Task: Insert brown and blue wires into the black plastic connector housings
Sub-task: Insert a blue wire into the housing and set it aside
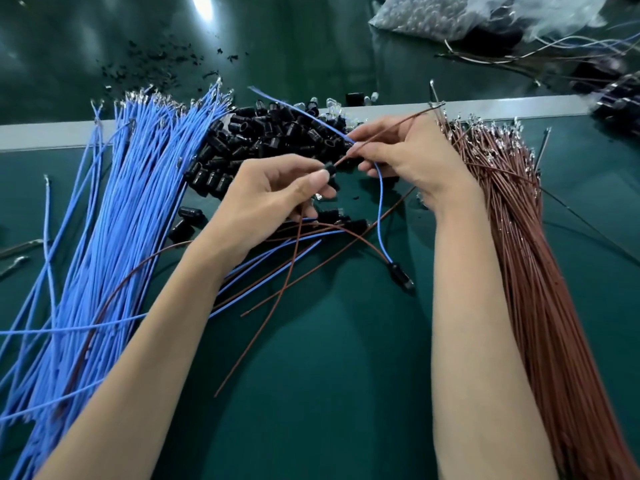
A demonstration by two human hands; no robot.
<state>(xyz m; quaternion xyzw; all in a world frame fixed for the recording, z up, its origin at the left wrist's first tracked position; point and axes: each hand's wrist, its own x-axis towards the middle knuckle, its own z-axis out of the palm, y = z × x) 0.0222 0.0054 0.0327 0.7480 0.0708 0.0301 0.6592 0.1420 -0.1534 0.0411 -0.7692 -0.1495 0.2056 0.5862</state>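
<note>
My left hand [273, 195] pinches a small black connector housing [330, 168] between thumb and fingers. My right hand [408, 154] pinches a brown wire [391, 126] whose near end meets the housing, and a blue wire [304, 110] also runs through its fingers. That blue wire [380, 216] curves down to a finished black housing [401, 277] lying on the green mat. A pile of black housings [263, 136] lies behind my hands. A big bundle of blue wires [131, 202] fans out on the left, a bundle of brown wires [526, 254] on the right.
Several loose blue and brown wires [277, 271] cross the mat under my left wrist. A grey rail [52, 136] runs across the bench behind the piles. Clear plastic bags [467, 12] and more wires sit at the back right. Black scraps [152, 60] are scattered at the back left.
</note>
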